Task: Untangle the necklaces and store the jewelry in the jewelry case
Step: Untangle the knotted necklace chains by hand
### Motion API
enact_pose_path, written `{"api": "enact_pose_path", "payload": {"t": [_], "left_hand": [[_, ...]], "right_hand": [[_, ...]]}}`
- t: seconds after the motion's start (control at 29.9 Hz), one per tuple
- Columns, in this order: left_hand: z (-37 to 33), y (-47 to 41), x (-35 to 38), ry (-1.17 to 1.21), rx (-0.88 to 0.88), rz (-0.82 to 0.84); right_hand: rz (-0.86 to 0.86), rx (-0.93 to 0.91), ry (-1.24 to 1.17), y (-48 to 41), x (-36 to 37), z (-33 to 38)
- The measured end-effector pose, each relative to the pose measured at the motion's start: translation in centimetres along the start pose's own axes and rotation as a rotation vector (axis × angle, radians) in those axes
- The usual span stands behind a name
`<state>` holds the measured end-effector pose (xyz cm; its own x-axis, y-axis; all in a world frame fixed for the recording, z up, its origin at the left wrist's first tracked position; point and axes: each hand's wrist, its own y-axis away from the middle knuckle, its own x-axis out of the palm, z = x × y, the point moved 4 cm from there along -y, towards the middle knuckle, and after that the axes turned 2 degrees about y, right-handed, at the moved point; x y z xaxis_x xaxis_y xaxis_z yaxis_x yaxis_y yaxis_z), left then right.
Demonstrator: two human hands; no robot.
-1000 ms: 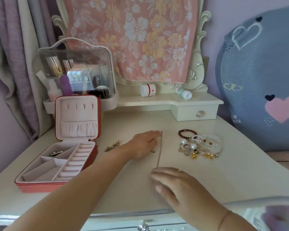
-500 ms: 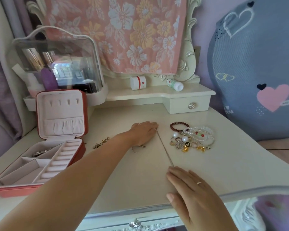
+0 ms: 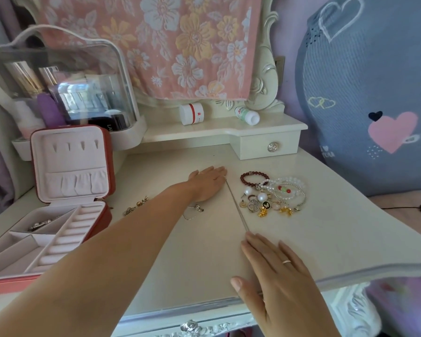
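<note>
Still, left hand and right hand pin the chain taut.

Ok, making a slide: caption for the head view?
Left hand and right hand pin a silver chain straight on the vanity, open jewelry case at left.

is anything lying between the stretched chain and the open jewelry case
Yes: the left forearm crosses that path, and a thin ringed chain and a gold trinket lie between the silver chain and the jewelry case.
</note>
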<state>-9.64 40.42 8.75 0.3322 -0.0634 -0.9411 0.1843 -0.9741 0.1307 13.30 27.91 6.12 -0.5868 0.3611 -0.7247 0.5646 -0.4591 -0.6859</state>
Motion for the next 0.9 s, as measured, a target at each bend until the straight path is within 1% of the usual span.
{"api": "enact_pose_path", "payload": {"t": [0.1,0.23,0.3,0.47,0.64,0.8,0.9], "left_hand": [[0.1,0.2,-0.2,0.061,0.002,0.003],[1.0,2.5,-1.9,0.358,0.005,-0.058],[1.3,4.6,-2.9,0.444,0.006,-0.057],[2.3,9.6,-4.1,0.359,0.057,-0.072],[2.4,10.5,-3.2,0.25,0.044,-0.156],[2.1,10.8,-2.9,0.3,0.044,-0.217],[1.8,11.8,-3.8,0.446,0.075,-0.287]], "right_hand": [[0.016,0.011,-0.007,0.0,0.0,0.0],[0.051,0.016,-0.038,-0.1,-0.1,-0.1],[0.055,0.028,-0.069,-0.2,-0.4,-0.2],[0.012,0.122,-0.169,-0.5,-0.8,-0.1],[-0.039,0.143,-0.285,-1.2,-1.2,1.4],[0.025,0.185,-0.456,-3.2,-1.5,1.8],[0.109,0.276,-0.597,-6.0,-1.1,0.5]]}}
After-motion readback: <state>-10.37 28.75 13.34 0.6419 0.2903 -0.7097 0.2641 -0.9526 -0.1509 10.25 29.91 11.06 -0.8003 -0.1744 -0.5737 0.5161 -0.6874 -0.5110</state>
